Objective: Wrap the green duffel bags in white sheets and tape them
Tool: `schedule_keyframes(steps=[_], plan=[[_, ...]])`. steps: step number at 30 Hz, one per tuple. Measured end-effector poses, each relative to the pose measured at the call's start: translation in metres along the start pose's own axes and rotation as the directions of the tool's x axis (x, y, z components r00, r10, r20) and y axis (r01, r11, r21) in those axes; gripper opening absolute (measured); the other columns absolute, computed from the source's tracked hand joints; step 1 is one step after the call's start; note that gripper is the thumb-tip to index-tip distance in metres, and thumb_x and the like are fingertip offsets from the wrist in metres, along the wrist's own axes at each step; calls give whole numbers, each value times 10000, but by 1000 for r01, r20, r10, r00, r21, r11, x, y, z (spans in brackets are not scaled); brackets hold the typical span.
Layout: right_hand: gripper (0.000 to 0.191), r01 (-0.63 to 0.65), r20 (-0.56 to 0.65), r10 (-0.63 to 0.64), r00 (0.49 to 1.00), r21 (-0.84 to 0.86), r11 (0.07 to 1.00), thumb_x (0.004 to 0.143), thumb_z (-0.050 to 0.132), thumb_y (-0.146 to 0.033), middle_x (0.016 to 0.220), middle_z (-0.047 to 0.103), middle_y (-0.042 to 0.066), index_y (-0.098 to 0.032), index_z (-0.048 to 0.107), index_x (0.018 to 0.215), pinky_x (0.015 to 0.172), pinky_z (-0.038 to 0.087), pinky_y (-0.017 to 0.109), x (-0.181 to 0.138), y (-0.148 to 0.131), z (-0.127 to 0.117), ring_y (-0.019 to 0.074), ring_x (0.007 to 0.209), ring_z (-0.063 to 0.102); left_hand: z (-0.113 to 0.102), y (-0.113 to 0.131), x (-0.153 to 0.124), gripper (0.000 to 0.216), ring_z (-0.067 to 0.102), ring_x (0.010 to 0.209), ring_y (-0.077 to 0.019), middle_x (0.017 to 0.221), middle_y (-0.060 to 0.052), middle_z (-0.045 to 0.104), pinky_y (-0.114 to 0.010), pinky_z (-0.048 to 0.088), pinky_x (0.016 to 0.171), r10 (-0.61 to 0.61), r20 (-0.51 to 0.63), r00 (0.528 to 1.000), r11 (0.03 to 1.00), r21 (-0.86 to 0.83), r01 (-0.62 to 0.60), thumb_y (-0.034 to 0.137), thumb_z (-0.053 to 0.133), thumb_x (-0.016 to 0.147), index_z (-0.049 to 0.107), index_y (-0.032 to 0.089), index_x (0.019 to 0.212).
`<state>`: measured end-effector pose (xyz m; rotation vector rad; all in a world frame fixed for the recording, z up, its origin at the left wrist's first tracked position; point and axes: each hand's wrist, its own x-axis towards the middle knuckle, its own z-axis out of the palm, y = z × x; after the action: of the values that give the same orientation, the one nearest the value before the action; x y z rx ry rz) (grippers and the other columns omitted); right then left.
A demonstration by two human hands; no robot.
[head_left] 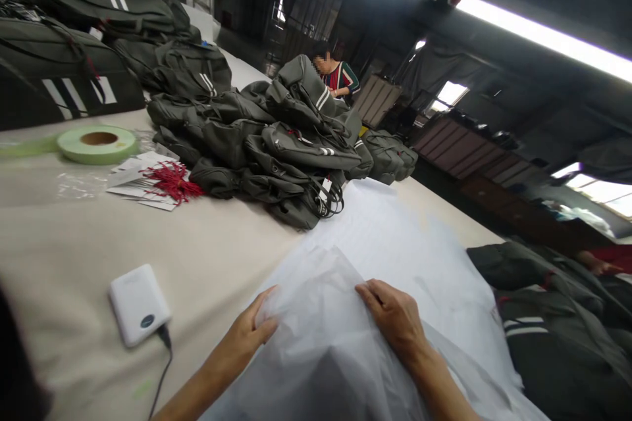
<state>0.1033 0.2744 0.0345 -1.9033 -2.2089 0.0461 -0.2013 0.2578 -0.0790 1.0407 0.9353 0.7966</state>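
Note:
A translucent plastic bag spreads out in front of me, its creased far end pointing away. Through its near part something dark shows, too blurred by the film to name. My left hand pinches the bag's left edge between thumb and fingers. On the other side, my right hand is closed on the right edge, with the thumb side toward the bag. Beneath lies a whitish sheet that runs away across the table.
A pile of dark bags stands ahead; more dark bags lie at right. On the table are a white power bank with a cable, a green tape roll and red-stringed tags. A person works behind the pile.

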Motion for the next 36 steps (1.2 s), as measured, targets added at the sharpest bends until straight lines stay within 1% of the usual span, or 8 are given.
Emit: schedule_keyframes(steps=[5,10,17,25,27,30,33,36], plan=[[378,57,50,-58,997,27,998,984,417,-477,705,657,-35,-246,620,765,623,385,246,7,-7,-14,132,658,635,-8,18,-6,758,275,1420,-307,1557,-57,308,-407,268,1152,195,6,981,953,235,-191,729,480,841,342,314,1461],[364,131,18,-131,991,20,991,986,426,-455,702,671,-33,-247,642,779,610,381,239,16,-15,-20,121,635,636,-3,40,1,616,587,1013,-257,1178,-76,615,-313,476,859,92,208,974,966,219,-138,767,584,736,661,211,989],[410,54,101,-53,993,-11,998,978,403,-494,723,685,-18,-254,649,754,621,402,260,24,-9,0,150,666,655,5,28,12,386,508,1125,-297,1078,-95,599,-322,446,836,-24,-121,992,984,171,45,537,624,794,501,205,641],[368,-174,107,162,981,119,978,896,534,-505,617,642,-25,-245,612,646,556,373,265,31,-8,5,154,576,577,13,-5,20,450,525,578,-172,608,32,528,-279,421,550,-39,-268,963,984,157,84,656,613,757,504,220,731],[347,-217,135,198,971,139,966,886,553,-467,600,625,-29,-241,615,630,553,355,261,32,-10,5,145,568,549,18,3,14,316,635,790,-243,838,-42,661,-360,519,699,301,-334,893,881,455,-126,535,607,822,594,232,911],[313,-254,153,230,961,157,955,856,594,-414,569,599,-36,-234,619,601,551,319,261,34,-16,6,129,551,498,46,28,8,277,587,1157,-267,1197,-78,651,-437,480,990,724,62,687,468,688,-555,339,527,927,577,296,1197],[278,-317,176,276,945,274,908,810,641,-377,534,572,-42,-222,626,580,544,317,253,42,-18,7,120,544,476,89,48,19,386,580,1199,-271,1251,-84,650,-425,481,1025,670,558,489,107,579,-808,400,505,954,526,268,1316],[280,-374,238,298,925,414,830,849,581,-387,566,603,-39,-207,660,650,519,373,228,49,-6,-10,115,538,518,119,45,42,498,609,1159,-294,1294,-116,628,-434,541,936,602,627,494,-1,620,-785,480,503,948,496,195,1356]])
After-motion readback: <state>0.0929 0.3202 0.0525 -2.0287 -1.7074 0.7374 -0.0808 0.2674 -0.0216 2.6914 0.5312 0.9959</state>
